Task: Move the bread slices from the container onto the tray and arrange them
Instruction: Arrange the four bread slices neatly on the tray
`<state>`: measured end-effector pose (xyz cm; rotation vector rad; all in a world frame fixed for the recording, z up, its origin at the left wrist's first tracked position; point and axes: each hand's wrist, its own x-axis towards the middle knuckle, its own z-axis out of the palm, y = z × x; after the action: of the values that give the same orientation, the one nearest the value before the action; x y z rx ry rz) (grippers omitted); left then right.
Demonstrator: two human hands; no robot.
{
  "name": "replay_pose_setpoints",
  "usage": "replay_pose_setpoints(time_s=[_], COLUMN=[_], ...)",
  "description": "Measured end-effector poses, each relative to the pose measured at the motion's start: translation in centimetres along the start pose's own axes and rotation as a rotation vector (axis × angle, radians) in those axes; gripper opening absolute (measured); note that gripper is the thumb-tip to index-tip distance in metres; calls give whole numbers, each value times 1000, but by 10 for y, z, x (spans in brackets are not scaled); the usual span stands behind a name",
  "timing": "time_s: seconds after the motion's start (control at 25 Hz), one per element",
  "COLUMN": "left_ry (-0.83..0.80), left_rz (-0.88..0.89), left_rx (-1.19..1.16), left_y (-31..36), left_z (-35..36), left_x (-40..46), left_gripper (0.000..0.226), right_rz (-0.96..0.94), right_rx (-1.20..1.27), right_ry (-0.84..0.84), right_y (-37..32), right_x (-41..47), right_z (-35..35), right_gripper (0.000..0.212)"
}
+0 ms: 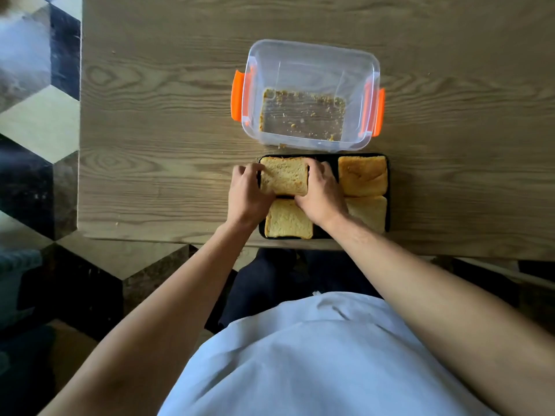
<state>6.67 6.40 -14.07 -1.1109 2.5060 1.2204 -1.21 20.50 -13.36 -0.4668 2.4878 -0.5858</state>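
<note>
A black tray [388, 187] lies at the table's near edge with several bread slices on it. The far-left slice [283, 175] is gripped at its left edge by my left hand [247, 192] and at its right edge by my right hand [321, 193]. Other slices lie at the near left [288, 220], the far right [362, 175] and the near right [371, 212], the last one partly hidden by my right wrist. Just beyond the tray stands the clear plastic container [309, 55] with orange clips, holding only crumbs.
The wooden table [168, 115] ends at its left edge near a patterned tile floor [36, 115]. The near table edge runs just below the tray. A few crumbs lie on the table by the container.
</note>
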Motion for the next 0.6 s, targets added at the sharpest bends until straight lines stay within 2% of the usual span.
replay_pose_setpoints(time_s=[0.24,0.6], left_ry=[-60,-25], left_rz=[76,98], left_rx=[92,96], left_y=[-7,-7], left_z=[-1,0], left_x=[-1,-2], left_gripper=[63,58], right_rz=[-30,-37], right_rx=[-14,39], right_ry=[44,60], right_y=[1,-1], right_x=[3,0], right_z=[-1,-2], right_gripper=[77,71])
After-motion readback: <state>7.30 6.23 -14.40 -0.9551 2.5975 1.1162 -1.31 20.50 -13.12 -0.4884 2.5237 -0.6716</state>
